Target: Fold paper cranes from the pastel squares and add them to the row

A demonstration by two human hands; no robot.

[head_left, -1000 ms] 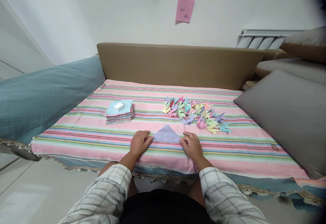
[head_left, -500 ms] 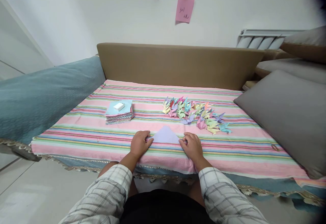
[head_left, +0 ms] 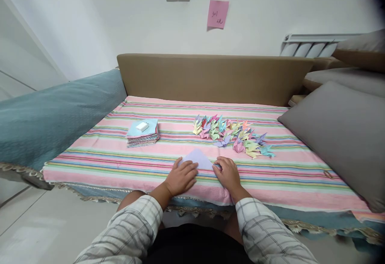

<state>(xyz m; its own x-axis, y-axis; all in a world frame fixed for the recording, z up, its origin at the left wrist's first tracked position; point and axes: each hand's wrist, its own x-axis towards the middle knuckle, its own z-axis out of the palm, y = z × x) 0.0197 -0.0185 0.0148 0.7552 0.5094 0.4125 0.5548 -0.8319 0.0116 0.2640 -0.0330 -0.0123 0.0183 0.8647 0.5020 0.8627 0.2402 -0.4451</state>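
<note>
A lavender sheet of origami paper, folded into a triangle, lies on the striped cloth in front of me with its peak pointing away. My left hand rests flat over its left part, fingers stretched out, and covers that corner and some of the lower edge. At the right corner, my right hand pinches the paper between thumb and curled fingers. Beyond the paper, to the right, sits a cluster of folded paper cranes in many colours.
A stack of coloured paper stands to the left, with a small white block-like object on top. Grey cushions lean at the right end. A brown backrest runs behind the striped cloth. A small brownish loop lies near the cushion.
The paper's near face went from creased lavender to a plain, paler face. My left hand has moved right from the left corner onto the paper, its fingers straightening. My right hand stays at its corner.
</note>
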